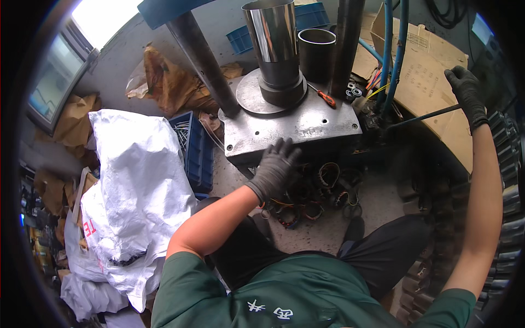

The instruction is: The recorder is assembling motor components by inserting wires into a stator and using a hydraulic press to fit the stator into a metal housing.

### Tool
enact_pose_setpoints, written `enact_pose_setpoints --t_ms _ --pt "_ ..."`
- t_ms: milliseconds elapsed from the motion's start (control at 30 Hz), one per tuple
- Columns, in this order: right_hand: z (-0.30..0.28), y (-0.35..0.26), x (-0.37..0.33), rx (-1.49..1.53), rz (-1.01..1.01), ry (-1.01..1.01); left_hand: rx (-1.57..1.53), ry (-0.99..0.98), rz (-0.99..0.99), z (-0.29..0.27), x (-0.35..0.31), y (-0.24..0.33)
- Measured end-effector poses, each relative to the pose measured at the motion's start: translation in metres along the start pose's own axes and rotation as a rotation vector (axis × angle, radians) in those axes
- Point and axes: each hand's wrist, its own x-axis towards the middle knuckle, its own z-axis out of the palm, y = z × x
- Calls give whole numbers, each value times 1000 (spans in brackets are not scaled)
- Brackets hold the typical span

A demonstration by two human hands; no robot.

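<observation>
My left hand (278, 170), in a dark grey glove, hovers by the front edge of a steel press plate (306, 130), fingers spread and holding nothing. At the right, my right hand (468, 94), in a matching glove, is at the outer end of a thin black lever (424, 116) and seems to grip it; its palm side is hidden. On the plate lies a round steel disc (247, 94). A shiny metal cylinder (272, 33) stands upright above it on a dark stepped collar (281, 87). Behind and to the right is a dark hollow cylinder (317, 57).
Dark columns (202, 65) flank the plate; a red-handled screwdriver (326, 99) lies on it. Several ring-shaped parts (329, 176) lie below. White sacks (142, 169) and a blue crate (198, 153) stand left. Cardboard (424, 82) and ridged metal parts (506, 180) are right.
</observation>
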Motion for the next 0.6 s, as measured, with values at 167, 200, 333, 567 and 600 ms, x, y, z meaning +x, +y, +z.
enact_pose_setpoints --t_ms 167,200,333,567,600 --pt "-2 5 -3 39 -19 11 -265 -168 330 -11 -12 33" --pt "-2 6 -4 39 -25 26 -327 -200 381 -11 -9 37" --pt "-9 14 -32 113 -112 135 -468 -100 221 -38 15 43" --pt "-28 16 -175 78 -217 1 -1069 352 -115 -33 74 17" --pt "-37 10 -196 23 -163 -114 -1086 366 -100 -34 84 18"
